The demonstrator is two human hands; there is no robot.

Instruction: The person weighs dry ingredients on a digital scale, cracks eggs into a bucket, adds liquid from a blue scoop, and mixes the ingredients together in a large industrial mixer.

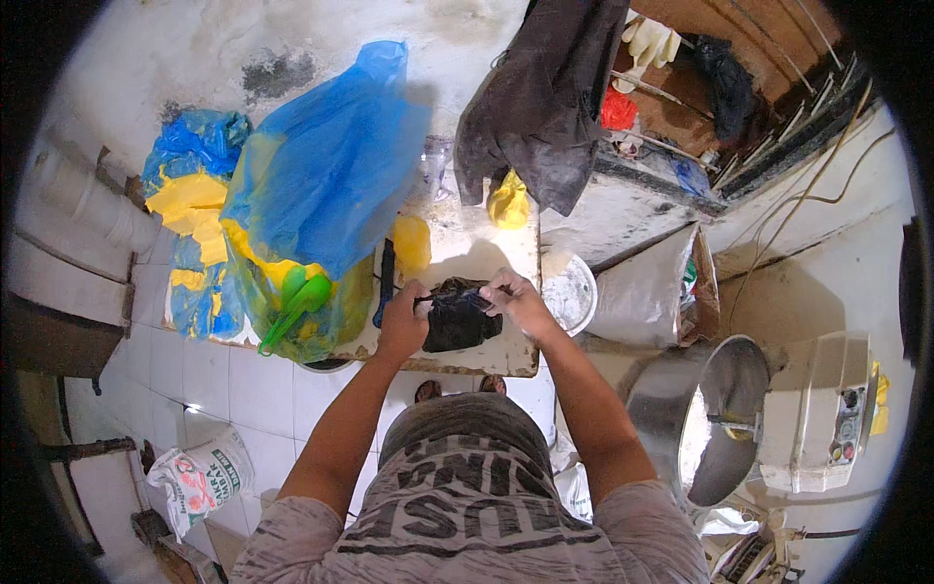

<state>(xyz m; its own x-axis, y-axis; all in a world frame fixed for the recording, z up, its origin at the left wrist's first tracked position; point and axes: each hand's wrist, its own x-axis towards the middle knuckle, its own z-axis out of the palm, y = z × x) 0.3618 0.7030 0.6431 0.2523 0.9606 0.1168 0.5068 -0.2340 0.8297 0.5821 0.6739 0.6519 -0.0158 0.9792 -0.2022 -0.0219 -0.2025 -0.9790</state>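
A black plastic bag (462, 323) lies at the front of the worktable (520, 341). My left hand (404, 316) is closed on the left side of its upper edge, and the fingers of my right hand (518, 300) pinch the same edge at the right. What is inside the bag is hidden. Just left of my left hand lies a long dark tool (386, 282), its kind unclear. Beyond it sits a small yellow bundle (412, 243). A large blue plastic bag (331, 195) stands at the left, with yellow material in its lower part and green scoops (304, 300) at its front.
Yellow pieces (190, 204) lie on blue plastic at the far left. A dark cloth (545, 97) hangs over the table's back. To the right are a whitish round basin (567, 292), an open sack (642, 292) and a mixer with a steel bowl (662, 389). A printed sack (206, 477) rests on the floor.
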